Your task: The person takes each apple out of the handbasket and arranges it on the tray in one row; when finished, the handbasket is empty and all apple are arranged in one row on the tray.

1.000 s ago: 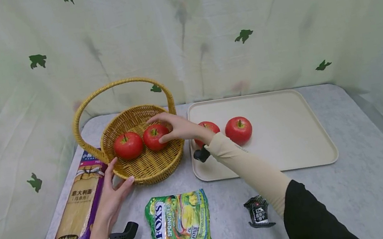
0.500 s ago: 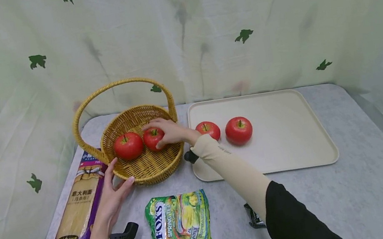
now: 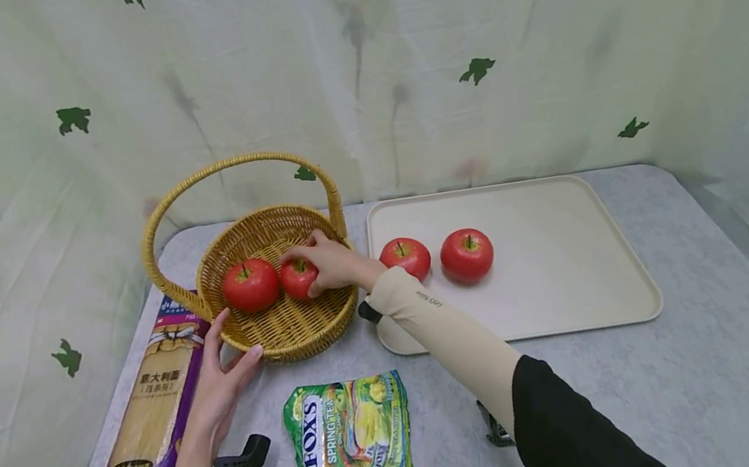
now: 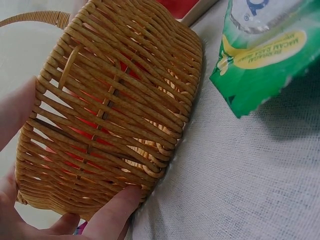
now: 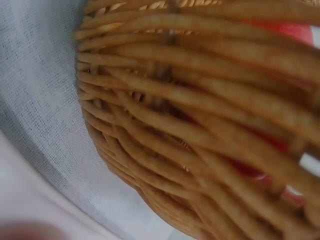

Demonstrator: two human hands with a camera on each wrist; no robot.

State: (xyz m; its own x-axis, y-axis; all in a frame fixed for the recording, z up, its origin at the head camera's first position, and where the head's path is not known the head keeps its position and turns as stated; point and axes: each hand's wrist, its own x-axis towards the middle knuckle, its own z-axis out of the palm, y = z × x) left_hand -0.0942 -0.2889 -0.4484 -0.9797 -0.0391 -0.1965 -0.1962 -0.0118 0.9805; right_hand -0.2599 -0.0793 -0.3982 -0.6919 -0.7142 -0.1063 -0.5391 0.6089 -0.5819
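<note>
A yellow wicker basket [image 3: 288, 339] with a tall arched handle stands at the back left of the table. Inside it sit two red apples, the left one [image 3: 251, 285] untouched. My right hand [image 3: 333, 265] reaches over the rim and holds the right apple [image 3: 297, 282] between thumb and fingers, low in the basket. At the front left side, my left hand [image 3: 212, 397] grips the basket. The left wrist view shows its thumb pressing the woven wall [image 4: 115, 105] from outside. In the right wrist view the wickerwork [image 5: 175, 100] hides the right hand's fingers; red shows through the gaps.
Right of the basket lies a beige tray [image 3: 552, 270] with an apple [image 3: 405, 256] near its left end and another apple [image 3: 468, 257] beside it. A spaghetti pack [image 3: 150, 403] lies left, a green FOX'S bag [image 3: 350, 434] in front. The right forearm partly covers a small black packet [image 3: 494, 428].
My right hand has moved slightly left and down into the basket with the apple, bringing it nearer the other apple. The left hand and basket have stayed in place.
</note>
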